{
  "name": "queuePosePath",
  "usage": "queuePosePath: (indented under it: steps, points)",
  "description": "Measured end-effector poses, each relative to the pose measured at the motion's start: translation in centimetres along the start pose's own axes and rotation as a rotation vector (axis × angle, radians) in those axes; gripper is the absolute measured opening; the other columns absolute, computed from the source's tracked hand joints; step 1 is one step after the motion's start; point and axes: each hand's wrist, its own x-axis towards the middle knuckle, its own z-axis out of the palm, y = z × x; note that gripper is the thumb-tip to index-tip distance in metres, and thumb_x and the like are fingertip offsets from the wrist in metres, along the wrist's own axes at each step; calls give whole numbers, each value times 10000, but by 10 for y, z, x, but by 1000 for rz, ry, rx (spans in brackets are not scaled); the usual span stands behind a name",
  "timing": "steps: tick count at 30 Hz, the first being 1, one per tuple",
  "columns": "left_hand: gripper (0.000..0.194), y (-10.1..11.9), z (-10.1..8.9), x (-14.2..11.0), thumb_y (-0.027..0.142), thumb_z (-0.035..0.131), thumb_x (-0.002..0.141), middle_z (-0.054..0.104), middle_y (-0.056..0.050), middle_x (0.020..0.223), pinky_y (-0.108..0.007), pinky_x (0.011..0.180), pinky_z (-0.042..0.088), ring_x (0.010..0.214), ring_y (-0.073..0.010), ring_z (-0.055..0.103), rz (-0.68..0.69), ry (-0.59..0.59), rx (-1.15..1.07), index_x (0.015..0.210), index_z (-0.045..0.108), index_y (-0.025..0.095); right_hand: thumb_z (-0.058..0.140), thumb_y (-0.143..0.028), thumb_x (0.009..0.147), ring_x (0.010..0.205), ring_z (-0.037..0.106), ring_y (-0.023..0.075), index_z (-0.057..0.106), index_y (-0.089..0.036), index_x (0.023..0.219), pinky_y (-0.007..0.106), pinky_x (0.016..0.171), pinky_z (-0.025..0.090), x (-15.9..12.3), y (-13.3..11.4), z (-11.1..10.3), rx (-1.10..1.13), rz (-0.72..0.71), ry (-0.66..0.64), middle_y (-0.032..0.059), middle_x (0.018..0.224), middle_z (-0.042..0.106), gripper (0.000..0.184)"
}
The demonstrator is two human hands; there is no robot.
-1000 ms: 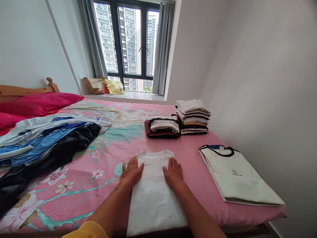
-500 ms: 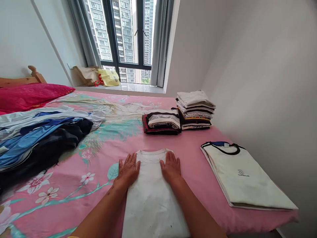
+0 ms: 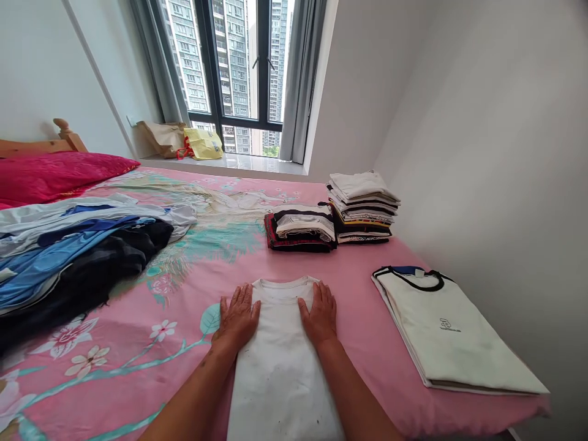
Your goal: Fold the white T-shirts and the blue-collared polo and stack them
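A white T-shirt [image 3: 281, 367], folded into a long narrow shape, lies on the bed with its collar pointing away from me. My left hand [image 3: 239, 317] rests flat on its left edge near the collar, fingers stretched out. On the opposite edge, my right hand [image 3: 319, 313] lies flat too, thumb apart from the fingers. Neither hand grips the cloth. Off to the right is a folded white shirt with black collar trim [image 3: 459, 334], lying on top of other folded cloth.
Beyond the T-shirt stand a low stack of folded clothes [image 3: 301, 229] and a taller stack [image 3: 365, 208]. Loose clothes [image 3: 87, 245] are heaped at left, near a red pillow [image 3: 59, 174]. Bags [image 3: 202, 144] sit on the windowsill. A wall borders the pink bed [image 3: 184, 380] at right.
My right hand has shifted slightly right, toward the T-shirt's outer edge. The left hand stays nearly in place, and the T-shirt lies as before.
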Motion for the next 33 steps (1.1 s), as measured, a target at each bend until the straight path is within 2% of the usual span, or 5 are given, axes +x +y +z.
queuePosePath:
  steps: [5,14,19,25,33]
  points:
    - [572,-2,-1,-2,360,249,920,137,-29,1542,-539,1116,13,1418,-218,87,22,10,-20,1464,198,189,179,-540,918,1393,54,219,264,-196,1444,477,1107,20,0,0,1,-4,-62,-101,38,1513,206,634]
    - [581,-3,6,1,345,270,908,242,-84,1515,-539,1115,34,1404,-253,148,-7,34,23,1443,256,118,152,-588,902,1396,8,228,189,-174,1466,486,1101,0,1,-3,4,-17,-5,-121,48,1526,151,701]
    - [589,-11,6,1,341,259,916,232,-125,1513,-523,1124,61,1398,-238,188,8,49,-56,1443,234,80,280,-615,869,1404,46,234,180,-166,1466,451,1121,42,5,1,2,106,42,-89,69,1536,110,753]
    - [638,-29,3,-7,379,309,897,255,-135,1505,-428,1144,101,1398,-223,192,-2,45,-90,1446,219,66,335,-545,874,1381,209,199,179,-89,1457,323,1106,224,-2,30,-6,407,33,-85,109,1506,225,756]
    - [605,-29,-20,-58,360,195,908,242,-103,1508,-464,1137,78,1403,-222,175,8,-30,27,1443,250,83,241,-434,904,1333,328,170,304,-99,1425,298,1094,271,-45,70,-12,384,-28,-89,77,1456,349,623]
